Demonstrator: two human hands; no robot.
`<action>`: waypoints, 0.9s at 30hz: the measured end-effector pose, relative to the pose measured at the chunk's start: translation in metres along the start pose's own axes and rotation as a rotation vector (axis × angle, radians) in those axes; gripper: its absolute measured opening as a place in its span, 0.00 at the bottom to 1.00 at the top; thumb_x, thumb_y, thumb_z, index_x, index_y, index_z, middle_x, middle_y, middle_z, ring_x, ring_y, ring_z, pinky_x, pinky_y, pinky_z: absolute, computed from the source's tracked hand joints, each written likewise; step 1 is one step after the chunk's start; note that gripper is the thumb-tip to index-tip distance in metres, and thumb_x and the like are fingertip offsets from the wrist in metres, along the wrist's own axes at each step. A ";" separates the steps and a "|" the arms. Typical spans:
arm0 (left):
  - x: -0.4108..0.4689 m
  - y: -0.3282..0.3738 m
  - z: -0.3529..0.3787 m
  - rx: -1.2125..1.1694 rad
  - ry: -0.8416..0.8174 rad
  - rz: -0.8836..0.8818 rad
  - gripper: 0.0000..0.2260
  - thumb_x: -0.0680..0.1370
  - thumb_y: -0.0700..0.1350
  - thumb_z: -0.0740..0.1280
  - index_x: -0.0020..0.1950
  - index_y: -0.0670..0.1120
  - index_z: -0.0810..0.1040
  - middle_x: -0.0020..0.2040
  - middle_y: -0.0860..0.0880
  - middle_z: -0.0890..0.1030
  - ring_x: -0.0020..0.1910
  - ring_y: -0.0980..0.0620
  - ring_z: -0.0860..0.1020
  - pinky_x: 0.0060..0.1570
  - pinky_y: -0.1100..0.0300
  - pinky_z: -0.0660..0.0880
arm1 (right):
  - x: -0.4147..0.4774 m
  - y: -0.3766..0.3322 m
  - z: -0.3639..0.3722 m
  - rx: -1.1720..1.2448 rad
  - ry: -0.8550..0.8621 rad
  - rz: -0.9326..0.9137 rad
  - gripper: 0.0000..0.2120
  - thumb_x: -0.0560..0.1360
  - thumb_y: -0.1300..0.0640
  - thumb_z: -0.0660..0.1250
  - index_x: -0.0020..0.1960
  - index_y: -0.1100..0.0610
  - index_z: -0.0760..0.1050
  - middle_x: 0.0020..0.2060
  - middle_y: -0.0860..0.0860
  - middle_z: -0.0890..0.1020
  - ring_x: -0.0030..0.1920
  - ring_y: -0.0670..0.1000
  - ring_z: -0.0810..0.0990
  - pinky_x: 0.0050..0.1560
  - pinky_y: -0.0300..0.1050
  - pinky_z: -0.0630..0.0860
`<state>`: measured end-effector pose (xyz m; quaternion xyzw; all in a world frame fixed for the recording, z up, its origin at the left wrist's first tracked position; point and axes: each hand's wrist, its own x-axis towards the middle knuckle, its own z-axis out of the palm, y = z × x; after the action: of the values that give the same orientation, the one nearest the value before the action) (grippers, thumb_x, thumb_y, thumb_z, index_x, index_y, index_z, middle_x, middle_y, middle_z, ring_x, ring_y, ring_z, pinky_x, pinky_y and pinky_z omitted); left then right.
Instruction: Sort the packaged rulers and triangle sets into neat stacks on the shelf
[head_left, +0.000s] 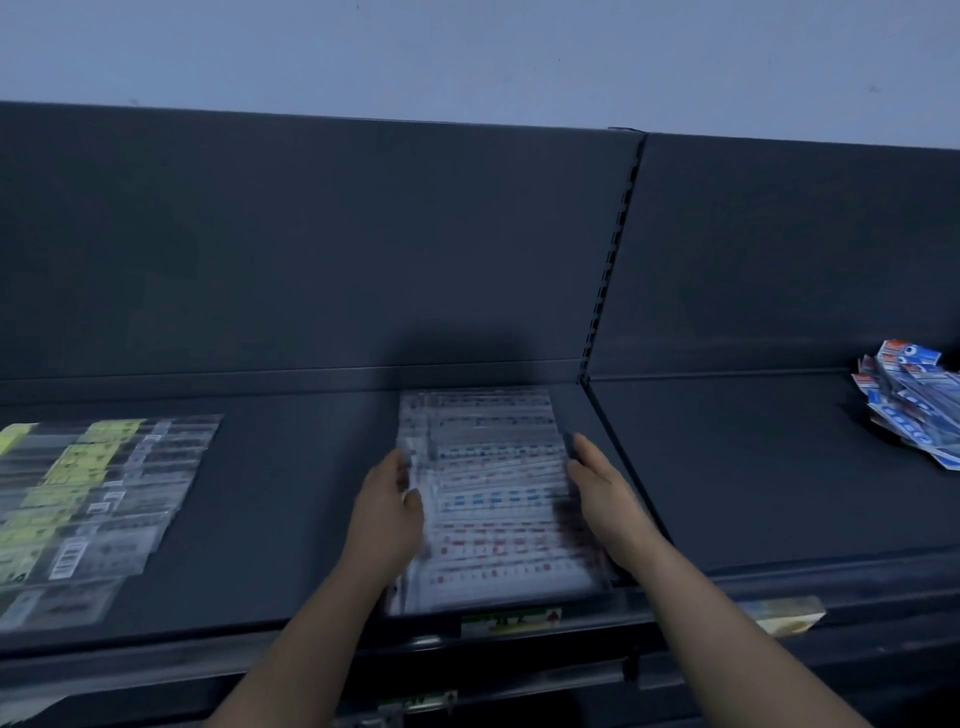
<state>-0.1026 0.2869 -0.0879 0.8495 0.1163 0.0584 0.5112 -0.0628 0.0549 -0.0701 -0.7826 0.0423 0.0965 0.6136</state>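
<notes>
Dim bluish light, motion blur on the hands (493, 499), wide-angle bowing at edges.

Bare left hand (388, 514), bare right hand (605, 501), bare forearms (311, 639)
</notes>
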 end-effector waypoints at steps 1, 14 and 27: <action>-0.002 -0.001 -0.002 -0.014 0.005 0.015 0.21 0.82 0.37 0.57 0.75 0.46 0.63 0.71 0.50 0.70 0.68 0.53 0.70 0.67 0.60 0.67 | -0.001 -0.001 -0.001 0.011 -0.004 0.007 0.24 0.83 0.55 0.54 0.78 0.51 0.54 0.76 0.46 0.59 0.75 0.47 0.58 0.73 0.42 0.55; -0.030 0.004 -0.008 0.174 0.034 0.152 0.20 0.82 0.40 0.59 0.74 0.44 0.63 0.72 0.47 0.65 0.64 0.54 0.67 0.62 0.64 0.63 | -0.032 0.002 -0.001 -0.542 -0.070 -0.175 0.23 0.83 0.55 0.53 0.76 0.59 0.53 0.75 0.51 0.59 0.71 0.47 0.60 0.67 0.35 0.53; -0.043 0.009 -0.006 0.647 0.030 0.192 0.20 0.82 0.51 0.57 0.73 0.46 0.68 0.75 0.48 0.66 0.73 0.48 0.64 0.70 0.55 0.60 | -0.032 0.016 -0.003 -1.035 -0.126 -0.319 0.28 0.83 0.45 0.48 0.78 0.58 0.51 0.78 0.52 0.50 0.77 0.53 0.47 0.77 0.49 0.46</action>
<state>-0.1438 0.2771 -0.0762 0.9739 0.0558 0.0787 0.2054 -0.0972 0.0462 -0.0784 -0.9718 -0.1670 0.0572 0.1564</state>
